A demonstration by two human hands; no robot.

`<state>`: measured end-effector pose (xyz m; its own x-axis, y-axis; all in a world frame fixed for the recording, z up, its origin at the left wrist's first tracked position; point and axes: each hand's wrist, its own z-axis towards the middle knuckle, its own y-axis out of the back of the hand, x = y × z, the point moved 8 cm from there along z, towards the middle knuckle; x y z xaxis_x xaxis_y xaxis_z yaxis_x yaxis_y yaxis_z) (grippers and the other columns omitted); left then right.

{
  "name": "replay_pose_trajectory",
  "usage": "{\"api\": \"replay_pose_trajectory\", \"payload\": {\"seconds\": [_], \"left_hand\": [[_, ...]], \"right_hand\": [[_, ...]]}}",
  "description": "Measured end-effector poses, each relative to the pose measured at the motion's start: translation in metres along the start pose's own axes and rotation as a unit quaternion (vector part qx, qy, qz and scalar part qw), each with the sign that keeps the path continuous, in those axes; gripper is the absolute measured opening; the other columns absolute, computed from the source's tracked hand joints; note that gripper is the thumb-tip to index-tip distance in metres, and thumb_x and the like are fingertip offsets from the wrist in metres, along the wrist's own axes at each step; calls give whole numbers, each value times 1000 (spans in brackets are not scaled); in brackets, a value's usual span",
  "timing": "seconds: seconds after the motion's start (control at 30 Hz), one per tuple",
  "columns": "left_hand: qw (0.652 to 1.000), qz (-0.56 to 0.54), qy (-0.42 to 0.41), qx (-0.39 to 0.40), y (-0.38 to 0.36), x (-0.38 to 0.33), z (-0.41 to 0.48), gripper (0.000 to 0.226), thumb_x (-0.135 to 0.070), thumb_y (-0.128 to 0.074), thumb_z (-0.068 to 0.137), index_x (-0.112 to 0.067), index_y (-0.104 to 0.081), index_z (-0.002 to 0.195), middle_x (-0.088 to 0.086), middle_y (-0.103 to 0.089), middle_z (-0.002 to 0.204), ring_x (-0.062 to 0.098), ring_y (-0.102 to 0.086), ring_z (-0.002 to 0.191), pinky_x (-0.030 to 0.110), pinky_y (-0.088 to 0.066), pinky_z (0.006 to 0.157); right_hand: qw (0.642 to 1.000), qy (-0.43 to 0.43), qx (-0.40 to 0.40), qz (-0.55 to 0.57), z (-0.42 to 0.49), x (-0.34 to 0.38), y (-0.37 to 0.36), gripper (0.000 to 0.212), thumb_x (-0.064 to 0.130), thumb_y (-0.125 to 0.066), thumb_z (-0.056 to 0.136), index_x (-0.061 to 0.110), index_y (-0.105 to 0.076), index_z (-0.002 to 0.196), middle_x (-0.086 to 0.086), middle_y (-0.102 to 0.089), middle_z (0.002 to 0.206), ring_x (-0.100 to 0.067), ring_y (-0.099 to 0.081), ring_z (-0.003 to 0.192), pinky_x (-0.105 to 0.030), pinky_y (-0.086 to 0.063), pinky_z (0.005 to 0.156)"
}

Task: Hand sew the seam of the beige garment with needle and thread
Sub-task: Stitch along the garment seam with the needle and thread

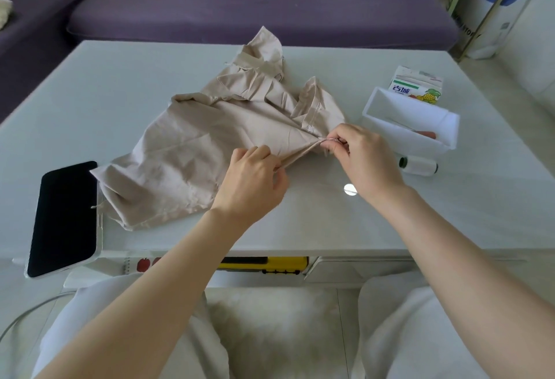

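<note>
The beige garment (192, 150) lies crumpled across the middle of the white table (120, 84). A folded seam edge (300, 154) of it is stretched between my two hands. My left hand (252, 181) pinches the lower left end of that edge. At the upper right end, my right hand (357, 156) pinches the seam between thumb and fingers. A spool of white thread (419, 165) lies on its side to the right of my right hand. I cannot make out a needle.
A white open box (384, 105) with a small orange item inside stands at the right, a printed carton (417, 85) behind it. A dark-screened phone (64, 216) lies at the table's front left edge. A purple sofa (240, 6) is beyond the table.
</note>
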<state>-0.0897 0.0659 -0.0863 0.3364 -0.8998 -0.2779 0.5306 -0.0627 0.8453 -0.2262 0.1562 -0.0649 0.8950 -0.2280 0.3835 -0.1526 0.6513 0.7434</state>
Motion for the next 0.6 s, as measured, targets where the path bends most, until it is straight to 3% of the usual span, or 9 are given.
{"api": "replay_pose_trajectory", "payload": {"seconds": [0.17, 0.27, 0.4, 0.47, 0.53, 0.6], "left_hand": [[1000, -1, 5, 0, 5, 1, 2, 16, -5, -60, 78, -4, -69, 65, 6, -55, 60, 28, -51, 52, 25, -29, 66], [1000, -11, 7, -28, 16, 2, 0, 13, -3, -62, 77, -5, -73, 69, 7, -59, 63, 29, -49, 52, 25, -31, 64], [999, -27, 2, -19, 16, 1, -4, 12, -6, -62, 79, -6, -74, 74, 5, -60, 65, 29, -47, 53, 22, -34, 59], [999, -28, -7, -14, 15, 0, -5, 12, -7, -62, 79, -6, -73, 73, 5, -59, 64, 29, -47, 52, 24, -33, 58], [1000, -25, -13, -11, 16, 0, -5, 13, -7, -62, 79, -7, -72, 72, 5, -57, 62, 28, -46, 51, 25, -37, 55], [999, -22, -23, -10, 18, -2, -4, 13, -6, -61, 80, -7, -73, 75, 5, -56, 61, 27, -45, 50, 27, -35, 56]], "right_hand": [[1000, -7, 0, -16, -1, -3, -1, 17, 20, -67, 87, 4, -63, 81, -12, -66, 75, -35, -59, 66, -39, -48, 55], [999, -21, 5, -48, -3, -6, -2, 16, 22, -68, 86, 8, -64, 79, -8, -67, 74, -33, -61, 65, -33, -42, 52], [988, 36, -46, -144, -5, 7, 3, 13, 17, -74, 75, 13, -63, 69, -2, -64, 65, -28, -61, 58, -22, -30, 46], [982, 83, -41, -162, -5, 18, -1, 12, 11, -75, 74, 13, -67, 82, -3, -65, 80, -30, -58, 75, -28, -40, 49], [980, 127, -5, -153, -8, 33, -12, 37, 2, -77, 70, 11, -66, 104, -4, -64, 102, -27, -53, 88, -35, -47, 65], [978, 157, 19, -136, -14, 51, -22, 54, -1, -78, 66, 10, -63, 117, -3, -63, 113, -26, -57, 93, -35, -51, 67]]}}
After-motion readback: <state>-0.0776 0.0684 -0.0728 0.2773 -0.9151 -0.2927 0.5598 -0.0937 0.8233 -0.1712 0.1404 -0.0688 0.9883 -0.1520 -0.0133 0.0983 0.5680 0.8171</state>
